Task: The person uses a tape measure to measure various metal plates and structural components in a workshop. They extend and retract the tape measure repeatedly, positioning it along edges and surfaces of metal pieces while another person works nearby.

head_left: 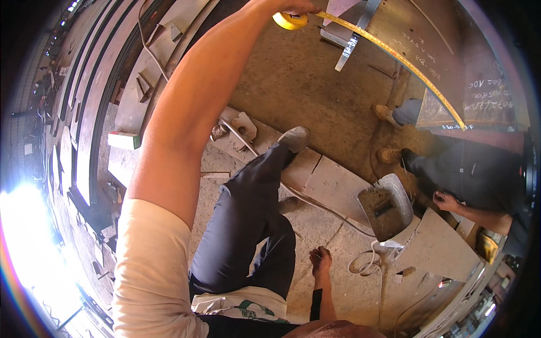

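One yellow tape measure (pixel 290 21) sits at the top of your view, its case gripped in your left hand (pixel 298 7), which the frame edge partly cuts off. The blade (pixel 389 48) runs across a narrow metal bar (pixel 358 38) to the lower edge of a chalk-marked steel plate (pixel 439 112) — whether its tip is hooked there, I can't tell. If it isn't, a slight tug on the case could slip it loose and let it whip back. The bow may be only lens bend; a real one would make your reading run long. Near the plate stand a co-worker's boots (pixel 389 155), and a careless step there could knock the blade. Your right hand (pixel 321 259) hangs low, fingers curled — whether around anything, I can't tell. Shifting your feet could catch the hose (pixel 332 212) by your leg or the looped cord (pixel 366 271).
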Demonstrator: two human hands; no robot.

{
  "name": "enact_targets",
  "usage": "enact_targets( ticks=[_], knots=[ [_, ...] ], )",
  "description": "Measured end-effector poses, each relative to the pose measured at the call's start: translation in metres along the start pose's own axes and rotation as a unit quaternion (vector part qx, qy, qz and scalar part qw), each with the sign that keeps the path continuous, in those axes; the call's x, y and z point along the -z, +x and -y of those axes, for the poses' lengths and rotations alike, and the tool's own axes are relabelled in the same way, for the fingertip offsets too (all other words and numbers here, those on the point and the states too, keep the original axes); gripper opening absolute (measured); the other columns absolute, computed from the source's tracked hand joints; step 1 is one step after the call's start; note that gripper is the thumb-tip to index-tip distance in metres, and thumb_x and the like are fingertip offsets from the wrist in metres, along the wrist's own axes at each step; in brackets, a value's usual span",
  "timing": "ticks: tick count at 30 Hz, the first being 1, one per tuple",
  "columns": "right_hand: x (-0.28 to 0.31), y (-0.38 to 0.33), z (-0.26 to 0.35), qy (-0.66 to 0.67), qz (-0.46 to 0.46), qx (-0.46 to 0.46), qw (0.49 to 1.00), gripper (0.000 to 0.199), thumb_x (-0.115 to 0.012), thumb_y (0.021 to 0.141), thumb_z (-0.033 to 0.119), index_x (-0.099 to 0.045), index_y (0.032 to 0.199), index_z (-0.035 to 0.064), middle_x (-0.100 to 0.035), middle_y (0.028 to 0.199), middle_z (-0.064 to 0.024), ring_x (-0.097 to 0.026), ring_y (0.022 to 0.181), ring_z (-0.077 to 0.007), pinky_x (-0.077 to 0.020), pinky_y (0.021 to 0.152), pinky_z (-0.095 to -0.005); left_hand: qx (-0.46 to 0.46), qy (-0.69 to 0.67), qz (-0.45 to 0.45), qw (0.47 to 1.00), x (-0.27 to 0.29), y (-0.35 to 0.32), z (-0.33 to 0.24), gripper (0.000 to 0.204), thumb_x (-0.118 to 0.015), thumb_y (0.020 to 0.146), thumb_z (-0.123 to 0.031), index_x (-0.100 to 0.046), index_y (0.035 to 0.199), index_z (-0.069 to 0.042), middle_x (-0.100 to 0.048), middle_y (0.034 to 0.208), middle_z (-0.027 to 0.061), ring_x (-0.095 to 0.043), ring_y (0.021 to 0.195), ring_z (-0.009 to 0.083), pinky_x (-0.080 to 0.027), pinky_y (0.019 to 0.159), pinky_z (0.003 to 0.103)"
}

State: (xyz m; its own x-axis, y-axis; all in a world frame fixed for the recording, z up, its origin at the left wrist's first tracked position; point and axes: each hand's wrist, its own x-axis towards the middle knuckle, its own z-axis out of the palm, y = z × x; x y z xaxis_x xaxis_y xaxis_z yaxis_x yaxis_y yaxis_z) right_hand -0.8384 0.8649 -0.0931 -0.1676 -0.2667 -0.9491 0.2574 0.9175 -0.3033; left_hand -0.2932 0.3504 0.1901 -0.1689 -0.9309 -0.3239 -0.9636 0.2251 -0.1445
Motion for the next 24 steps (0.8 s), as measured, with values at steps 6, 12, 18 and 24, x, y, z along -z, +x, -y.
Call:
enact_targets(
  ticks=[6, 12, 18, 24],
  knots=[
    [0.017, 0.005, -0.009, 0.02, -0.014, -0.005, 1.0, 0.022, -0.062, 0.094, 0.023, -0.057, 0.105, 0.0045, -0.064, 0.086, -0.0098, -0.064, 0.076, -0.0251, -0.0514, 0.066, -0.0373, 0.05, -0.036, 0.013, 0.998, 0.0, 0.01, -0.004, 0.037, -0.047, 0.098, -0.038, -0.06, 0.128, -0.02, -0.066, 0.115, 0.0216, -0.063, 0.108, 0.0406, -0.051, 0.086, 0.051],
    [0.02, 0.002, -0.013, 0.025, -0.013, -0.001, 1.0, 0.021, -0.059, 0.095, 0.022, -0.057, 0.105, 0.0041, -0.063, 0.086, -0.0109, -0.064, 0.076, -0.026, -0.0511, 0.067, -0.0371, -0.022, 0.038, -0.014, 0.999, -0.005, 0.014, 0.004, 0.041, -0.044, 0.098, -0.044, -0.064, 0.121, -0.016, -0.067, 0.113, 0.0213, -0.063, 0.107, 0.0403, -0.051, 0.086, 0.051],
    [0.027, -0.009, -0.019, 0.029, -0.014, -0.007, 0.999, 0.022, -0.058, 0.094, 0.02, -0.057, 0.107, 0.0029, -0.064, 0.088, -0.0115, -0.064, 0.077, -0.0255, -0.0514, 0.067, -0.0363, 0.147, -0.113, 0.001, 0.983, 0.013, -0.002, -0.023, 0.045, -0.043, 0.098, -0.048, -0.069, 0.117, -0.017, -0.067, 0.117, 0.0189, -0.063, 0.112, 0.0366, -0.05, 0.091, 0.048],
    [0.035, -0.021, -0.026, 0.042, -0.007, 0.001, 0.999, 0.025, -0.06, 0.092, 0.02, -0.056, 0.109, 0.0028, -0.064, 0.089, -0.0115, -0.065, 0.076, -0.0244, -0.0527, 0.067, -0.0352, 0.183, -0.111, 0.003, 0.977, 0.024, -0.023, -0.021, 0.051, -0.046, 0.093, -0.056, -0.07, 0.105, -0.012, -0.068, 0.105, 0.0158, -0.064, 0.104, 0.0343, -0.049, 0.088, 0.046]
  ],
)
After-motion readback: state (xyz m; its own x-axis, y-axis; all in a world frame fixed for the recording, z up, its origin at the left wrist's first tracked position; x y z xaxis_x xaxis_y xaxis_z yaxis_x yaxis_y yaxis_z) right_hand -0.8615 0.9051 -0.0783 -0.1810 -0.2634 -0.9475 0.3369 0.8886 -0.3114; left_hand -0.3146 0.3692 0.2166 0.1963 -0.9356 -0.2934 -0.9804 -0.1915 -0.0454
